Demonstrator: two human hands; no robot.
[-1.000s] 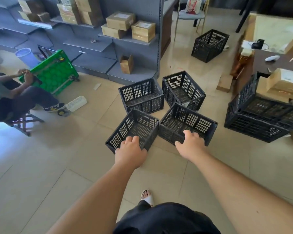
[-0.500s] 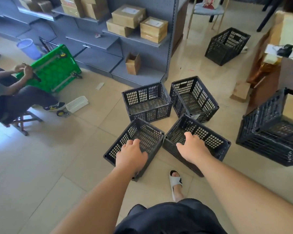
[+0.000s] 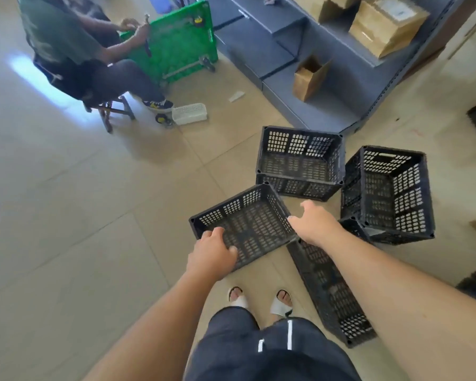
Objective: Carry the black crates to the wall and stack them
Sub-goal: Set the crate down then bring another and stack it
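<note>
Black crate (image 3: 248,224), perforated stiff plastic, prob. light & empty, tilted just above floor (image 3: 66,243) beside 3 others: my left hand (image 3: 212,254) clamped on near rim, right hand (image 3: 311,224) spread open at its right wall, best held by opposite rims.

The beige tiled floor (image 3: 66,229) carries 3 black crates (image 3: 300,163) close together (a 4th is tilted in hand above it), a small white basket (image 3: 189,113), a scrap of paper (image 3: 236,96), a stool (image 3: 113,111) and grey shelving (image 3: 313,111).
</note>
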